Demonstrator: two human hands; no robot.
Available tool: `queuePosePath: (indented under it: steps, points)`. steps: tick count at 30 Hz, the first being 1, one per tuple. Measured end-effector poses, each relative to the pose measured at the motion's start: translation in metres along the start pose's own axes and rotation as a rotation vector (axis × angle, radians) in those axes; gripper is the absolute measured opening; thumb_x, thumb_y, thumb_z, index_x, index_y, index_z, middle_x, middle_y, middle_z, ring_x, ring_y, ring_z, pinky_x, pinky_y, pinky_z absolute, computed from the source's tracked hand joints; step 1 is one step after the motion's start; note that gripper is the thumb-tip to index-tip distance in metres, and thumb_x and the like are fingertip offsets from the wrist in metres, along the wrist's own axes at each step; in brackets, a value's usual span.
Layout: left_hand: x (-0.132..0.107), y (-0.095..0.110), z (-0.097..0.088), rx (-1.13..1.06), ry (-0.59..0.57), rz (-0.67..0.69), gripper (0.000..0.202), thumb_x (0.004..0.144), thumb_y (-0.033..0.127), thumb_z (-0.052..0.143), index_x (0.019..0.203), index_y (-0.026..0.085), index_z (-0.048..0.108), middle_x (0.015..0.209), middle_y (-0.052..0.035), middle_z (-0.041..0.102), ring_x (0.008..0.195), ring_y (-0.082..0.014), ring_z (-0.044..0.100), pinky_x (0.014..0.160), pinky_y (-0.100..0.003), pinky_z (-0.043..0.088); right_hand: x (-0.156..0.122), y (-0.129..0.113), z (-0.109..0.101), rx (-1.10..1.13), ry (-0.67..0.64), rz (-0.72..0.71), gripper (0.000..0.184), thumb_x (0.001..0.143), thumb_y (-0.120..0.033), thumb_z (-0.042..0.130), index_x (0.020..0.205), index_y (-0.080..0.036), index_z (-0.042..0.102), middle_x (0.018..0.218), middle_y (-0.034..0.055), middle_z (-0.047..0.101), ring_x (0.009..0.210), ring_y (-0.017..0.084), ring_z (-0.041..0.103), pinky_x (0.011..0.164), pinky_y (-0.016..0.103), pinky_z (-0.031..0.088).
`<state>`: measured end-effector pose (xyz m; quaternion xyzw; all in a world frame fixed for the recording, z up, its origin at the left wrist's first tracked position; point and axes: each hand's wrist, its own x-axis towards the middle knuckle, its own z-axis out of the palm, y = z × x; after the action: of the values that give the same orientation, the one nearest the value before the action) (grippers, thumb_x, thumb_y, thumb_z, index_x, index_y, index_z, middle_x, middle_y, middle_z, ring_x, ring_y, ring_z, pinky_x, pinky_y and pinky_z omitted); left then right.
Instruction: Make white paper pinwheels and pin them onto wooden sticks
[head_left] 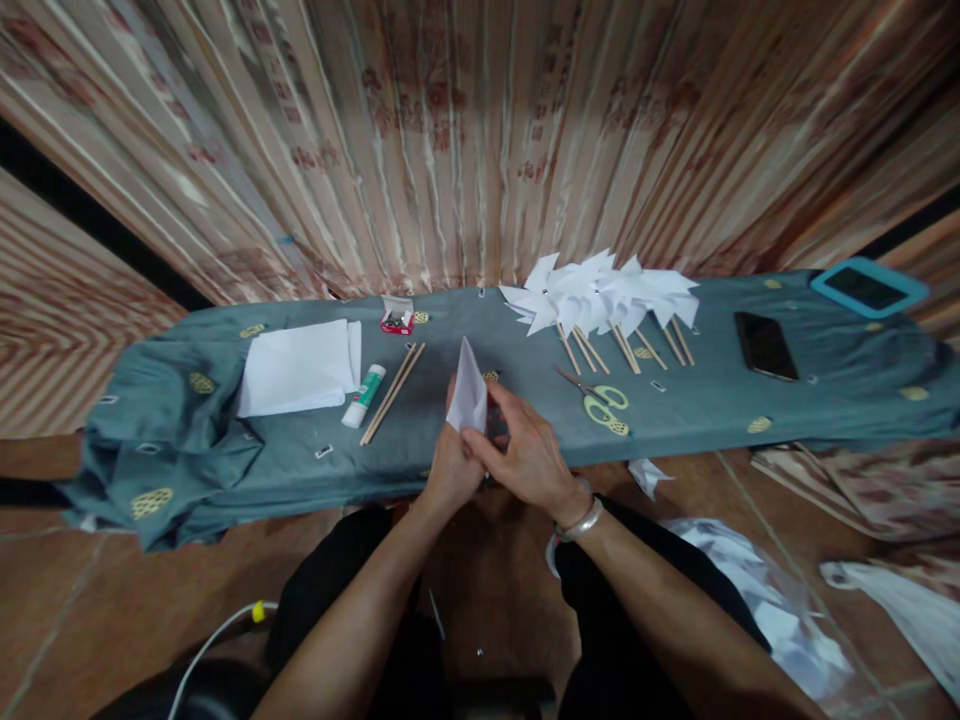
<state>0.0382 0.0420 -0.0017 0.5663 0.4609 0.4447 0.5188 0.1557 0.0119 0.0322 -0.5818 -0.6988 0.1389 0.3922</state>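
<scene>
Holding one folded paper [468,390], two hands [456,465] [531,452]; nearby: two sticks [395,393], one scissors [589,390].

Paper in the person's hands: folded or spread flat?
Folded: the paper narrows to a sharp point above the left hand and right hand, and a crease seems to run down from its tip.

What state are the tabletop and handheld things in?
Pointed white paper: folded, left hand holding, right hand touching
White rectangular paper sheets: stacked
Small red cardboard box: open
Green glue stick: lying down
Slim wooden sticks: loose
White paper pinwheels: assembled, overlapping
Green-handled metal scissors: lying flat
Black rectangular phone: screen dark
Blue-framed tablet: screen dark
</scene>
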Motion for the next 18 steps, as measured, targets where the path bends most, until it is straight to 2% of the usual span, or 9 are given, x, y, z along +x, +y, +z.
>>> queuePosePath:
  steps: [3,5,7,10,12,14,16,18]
  points:
    - [0.003,-0.003,0.003,-0.043,-0.045,0.025,0.045,0.065,0.027,0.074,0.108,0.016,0.067,0.109,-0.0103,0.073,0.104,-0.0282,0.066,0.098,-0.042,0.049,0.002,0.002,-0.004,0.018,0.006,0.037,0.046,0.093,-0.032,0.052,0.137,-0.017,0.047,0.121,0.0126,0.069,0.108,0.026,0.067,0.095,0.039,0.054]
    - [0.004,-0.005,0.003,-0.167,-0.043,-0.041,0.056,0.063,0.030,0.077,0.115,0.016,0.065,0.112,-0.0111,0.072,0.102,-0.0276,0.068,0.097,-0.042,0.050,0.003,0.008,-0.006,0.029,0.013,0.069,0.046,0.095,-0.030,0.048,0.138,-0.015,0.045,0.126,0.0133,0.067,0.112,0.025,0.066,0.097,0.038,0.053]
    - [0.006,-0.007,0.000,-0.285,0.028,-0.153,0.062,0.060,0.035,0.081,0.115,0.013,0.065,0.110,-0.0125,0.073,0.100,-0.0276,0.069,0.095,-0.043,0.051,0.004,0.018,-0.009,0.019,0.036,0.116,0.049,0.095,-0.028,0.046,0.141,-0.013,0.040,0.132,0.0153,0.063,0.117,0.026,0.064,0.098,0.040,0.053]
    - [0.006,-0.010,-0.008,-0.392,0.158,-0.277,0.062,0.054,0.038,0.085,0.107,0.012,0.068,0.102,-0.0131,0.075,0.096,-0.0277,0.069,0.094,-0.043,0.052,0.003,0.035,-0.012,-0.021,0.077,0.137,0.062,0.093,-0.024,0.047,0.150,-0.012,0.025,0.140,0.0184,0.055,0.126,0.028,0.058,0.101,0.045,0.051]
    - [0.006,-0.013,-0.013,-0.426,0.183,-0.311,0.062,0.050,0.037,0.087,0.104,0.012,0.069,0.096,-0.0117,0.075,0.089,-0.0262,0.070,0.089,-0.042,0.053,0.001,0.044,-0.015,-0.104,0.083,0.068,0.072,0.091,-0.021,0.050,0.154,-0.015,0.016,0.151,0.0202,0.042,0.137,0.030,0.046,0.106,0.050,0.047]
    - [0.006,-0.015,-0.018,-0.426,0.185,-0.326,0.062,0.049,0.034,0.087,0.104,0.012,0.070,0.091,-0.0096,0.075,0.083,-0.0237,0.069,0.084,-0.039,0.053,-0.003,0.050,-0.018,-0.261,0.032,-0.035,0.067,0.090,-0.014,0.048,0.153,-0.018,0.023,0.159,0.0197,0.027,0.147,0.034,0.029,0.111,0.056,0.038]
    - [0.006,-0.017,-0.020,-0.420,0.194,-0.338,0.061,0.049,0.032,0.087,0.103,0.012,0.070,0.088,-0.0080,0.074,0.079,-0.0218,0.068,0.080,-0.037,0.053,-0.008,0.051,-0.021,-0.417,-0.086,-0.153,0.062,0.088,-0.004,0.043,0.147,-0.019,0.037,0.160,0.0194,0.025,0.150,0.036,0.020,0.113,0.060,0.031]
    - [0.005,-0.017,-0.021,-0.413,0.192,-0.347,0.060,0.049,0.031,0.086,0.104,0.013,0.070,0.087,-0.0072,0.074,0.077,-0.0209,0.067,0.076,-0.035,0.053,-0.014,0.048,-0.023,-0.501,-0.217,-0.260,0.064,0.084,0.003,0.041,0.144,-0.017,0.043,0.157,0.0209,0.032,0.149,0.036,0.021,0.114,0.060,0.030]
